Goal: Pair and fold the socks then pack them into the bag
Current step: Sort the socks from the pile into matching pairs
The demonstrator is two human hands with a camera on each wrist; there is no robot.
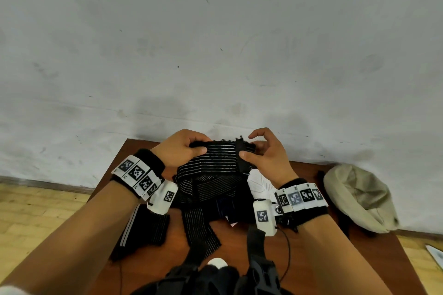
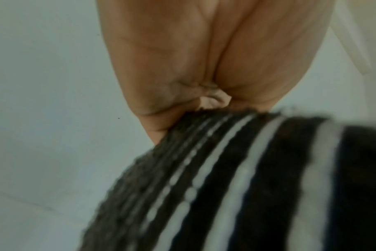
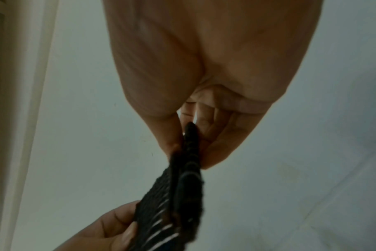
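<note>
A black sock with thin white stripes (image 1: pixel 221 154) is stretched between both hands above the brown table (image 1: pixel 311 254). My left hand (image 1: pixel 191 148) pinches its left end between thumb and curled fingers. My right hand (image 1: pixel 254 149) pinches the right end, thumb in front, other fingers raised. The striped sock (image 2: pixel 236 178) fills the left wrist view below the palm; in the right wrist view the sock (image 3: pixel 189 169) hangs from my fingers (image 3: pixel 217 149). More black striped socks (image 1: pixel 203 201) lie piled under the hands, and one folded sock (image 1: pixel 146 227) lies at the left. The beige bag (image 1: pixel 357 196) sits at the right.
A white paper (image 1: pixel 259 182) lies under the pile near my right wrist. The table's far edge meets a grey wall (image 1: pixel 215 43). Wooden floor (image 1: pixel 36 206) shows on the left. Dark gear with a cable (image 1: pixel 263 268) hangs at the bottom.
</note>
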